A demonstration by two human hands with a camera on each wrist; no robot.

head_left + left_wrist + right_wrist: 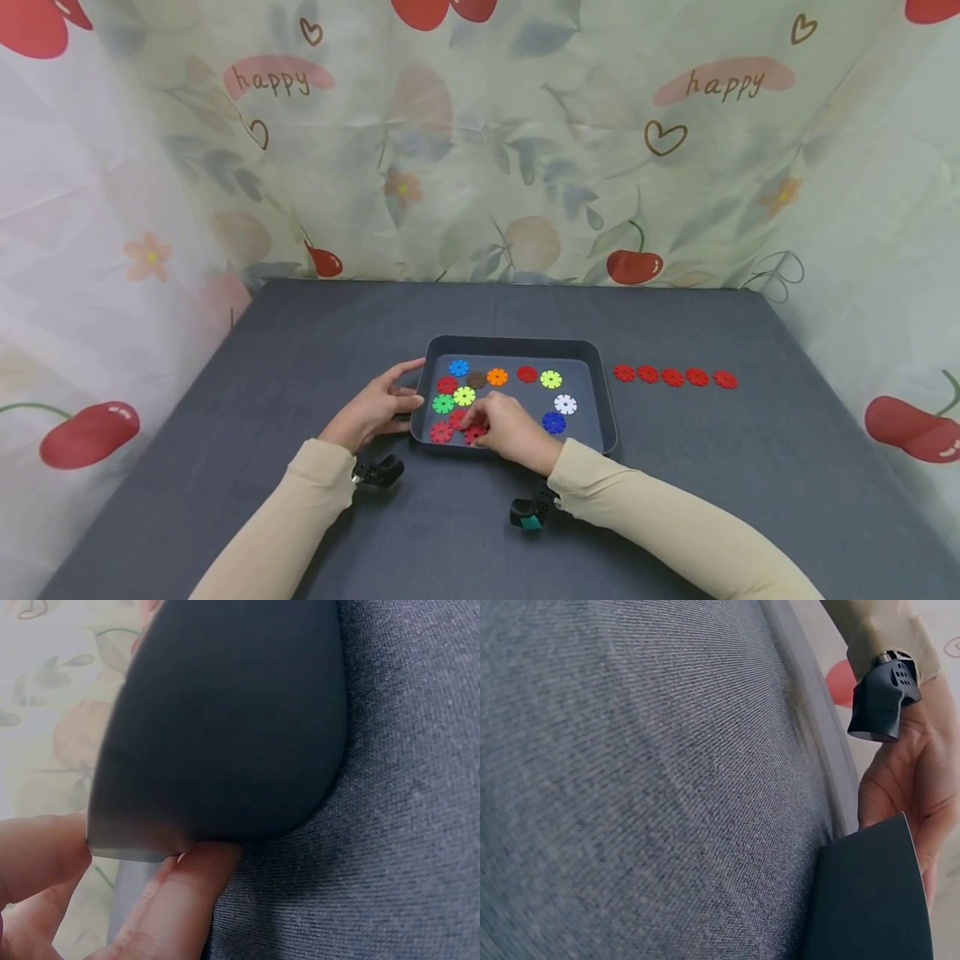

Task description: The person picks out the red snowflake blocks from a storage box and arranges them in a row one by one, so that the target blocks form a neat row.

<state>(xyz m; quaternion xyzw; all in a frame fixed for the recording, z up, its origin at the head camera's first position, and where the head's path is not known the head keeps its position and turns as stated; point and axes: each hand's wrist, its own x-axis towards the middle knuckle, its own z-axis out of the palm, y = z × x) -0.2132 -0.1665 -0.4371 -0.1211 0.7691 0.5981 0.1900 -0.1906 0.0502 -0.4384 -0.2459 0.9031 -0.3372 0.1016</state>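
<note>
the left hand [375, 410] holds the tray [517, 345] by its left edge, thumb on the rim and fingers low on the side, most likely so the tray does not slide. the right hand [510, 429] reaches into the near left part of the tray, and its fingers come down on a red disc [474, 434]. i cannot tell if they pinch it or only touch it.

the tray sits in the middle of the grey table [750, 467]. in it i count about four red discs, two yellow-green, two blue, one green, one orange, one brown and one white. the hand may hide more.

to the right of the tray, five red discs [672, 377] lie in a neat row on the table, well apart from the tray, like a sorted line.
</note>
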